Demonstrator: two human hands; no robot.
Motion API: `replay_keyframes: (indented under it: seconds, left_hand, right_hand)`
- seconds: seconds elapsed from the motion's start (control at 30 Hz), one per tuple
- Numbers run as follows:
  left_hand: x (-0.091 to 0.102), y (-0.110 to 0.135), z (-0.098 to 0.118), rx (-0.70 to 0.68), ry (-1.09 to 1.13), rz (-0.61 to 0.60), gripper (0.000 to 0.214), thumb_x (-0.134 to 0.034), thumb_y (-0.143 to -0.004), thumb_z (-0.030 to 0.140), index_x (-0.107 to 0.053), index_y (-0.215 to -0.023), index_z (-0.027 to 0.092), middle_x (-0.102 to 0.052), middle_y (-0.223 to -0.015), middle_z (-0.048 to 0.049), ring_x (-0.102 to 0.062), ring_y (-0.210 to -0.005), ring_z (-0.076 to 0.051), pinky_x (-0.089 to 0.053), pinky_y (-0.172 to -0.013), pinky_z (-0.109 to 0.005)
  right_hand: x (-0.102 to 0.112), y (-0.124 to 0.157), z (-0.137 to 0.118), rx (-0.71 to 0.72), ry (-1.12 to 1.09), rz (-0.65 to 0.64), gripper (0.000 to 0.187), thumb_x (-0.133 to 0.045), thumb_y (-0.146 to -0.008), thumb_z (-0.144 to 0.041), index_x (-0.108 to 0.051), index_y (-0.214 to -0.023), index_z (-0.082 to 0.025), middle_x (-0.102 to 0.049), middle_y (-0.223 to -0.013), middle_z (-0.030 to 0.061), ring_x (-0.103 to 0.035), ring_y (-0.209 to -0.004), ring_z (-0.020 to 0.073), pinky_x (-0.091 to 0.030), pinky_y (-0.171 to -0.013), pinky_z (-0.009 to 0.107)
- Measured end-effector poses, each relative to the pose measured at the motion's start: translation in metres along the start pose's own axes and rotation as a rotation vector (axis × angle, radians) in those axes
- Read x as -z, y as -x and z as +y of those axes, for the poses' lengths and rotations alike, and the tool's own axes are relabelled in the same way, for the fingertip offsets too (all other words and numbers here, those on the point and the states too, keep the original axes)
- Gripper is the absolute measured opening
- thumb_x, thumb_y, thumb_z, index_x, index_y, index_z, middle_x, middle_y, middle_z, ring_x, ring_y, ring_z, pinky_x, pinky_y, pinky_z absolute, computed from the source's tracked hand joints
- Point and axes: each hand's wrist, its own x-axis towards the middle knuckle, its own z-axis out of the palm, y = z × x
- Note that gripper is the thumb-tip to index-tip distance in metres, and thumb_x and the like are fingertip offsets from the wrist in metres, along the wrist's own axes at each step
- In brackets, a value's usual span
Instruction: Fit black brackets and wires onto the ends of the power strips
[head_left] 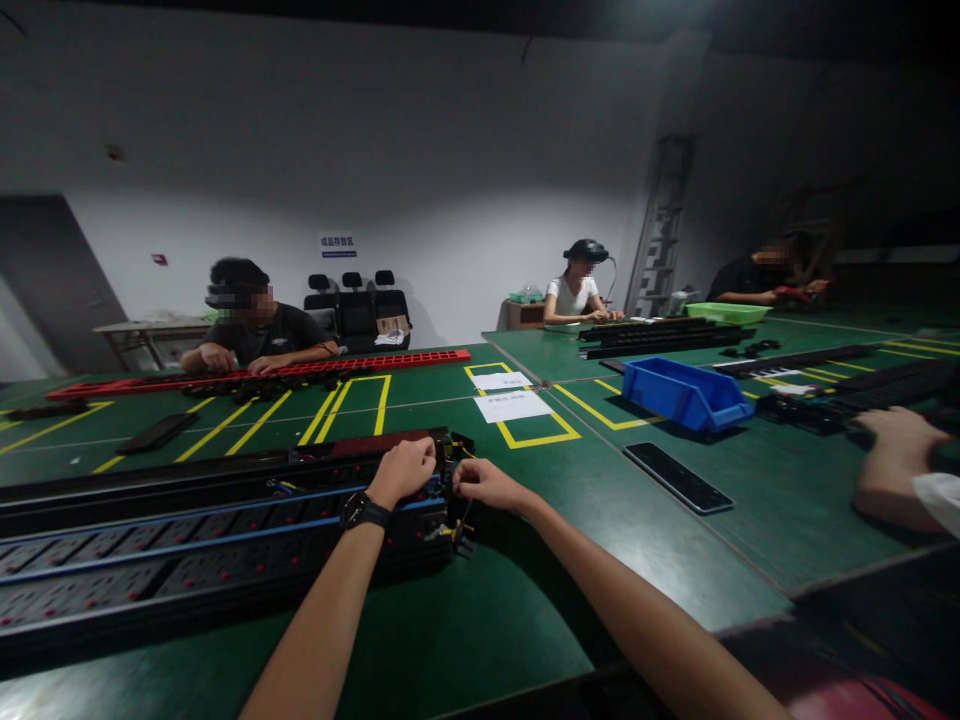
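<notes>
A long black power strip assembly [187, 545] with blue rails and rows of sockets lies across the green table [465, 640] in front of me. My left hand [403, 470], a black watch on its wrist, is curled into a loose fist on top of the strip's right end. My right hand [480, 484] is pinched closed at that same end, where yellow and black wires [457, 530] stick out. What the fingers of either hand hold is too small to make out.
A blue bin [686, 393] and a flat black plate [679, 477] lie to the right. White paper sheets [512, 405] sit in yellow-taped boxes. A long red strip [255, 375] lies before a seated person. Other people work at far tables; another person's arm [892, 465] rests at right.
</notes>
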Motion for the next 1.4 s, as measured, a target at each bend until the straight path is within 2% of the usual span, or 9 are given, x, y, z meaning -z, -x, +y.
replay_keyframes:
  seconds: [0.37, 1.1, 1.4]
  left_hand:
    - [-0.0051, -0.0018, -0.0031, 0.003, -0.012, 0.002, 0.023, -0.045, -0.091, 0.022, -0.067, -0.096, 0.026, -0.074, -0.089, -0.0058, -0.069, -0.084, -0.022, -0.045, -0.073, -0.027]
    - [0.0021, 0.0016, 0.0018, 0.015, -0.009, -0.018, 0.023, -0.045, -0.092, 0.022, -0.067, -0.098, 0.025, -0.074, -0.092, -0.0074, -0.07, -0.086, -0.023, -0.046, -0.074, -0.028]
    - [-0.0002, 0.0003, -0.0004, 0.006, -0.008, -0.02, 0.025, -0.044, -0.091, 0.022, -0.067, -0.098, 0.025, -0.074, -0.092, -0.0071, -0.069, -0.086, -0.023, -0.046, -0.074, -0.028]
  right_hand:
    - [-0.0014, -0.0009, -0.0001, -0.021, -0.026, 0.009, 0.01, -0.067, -0.069, -0.018, -0.061, -0.077, -0.017, -0.062, -0.075, -0.0005, -0.056, -0.071, 0.0134, -0.044, -0.066, 0.025]
    - [-0.0017, 0.0006, -0.0048, -0.025, -0.015, 0.014, 0.009, -0.064, -0.069, -0.017, -0.062, -0.077, -0.017, -0.063, -0.076, -0.0008, -0.056, -0.07, 0.0132, -0.043, -0.065, 0.024]
    - [-0.0012, -0.001, 0.0017, -0.02, 0.015, 0.017, 0.008, -0.064, -0.069, -0.017, -0.062, -0.077, -0.017, -0.064, -0.077, 0.0003, -0.058, -0.072, 0.0144, -0.046, -0.067, 0.025]
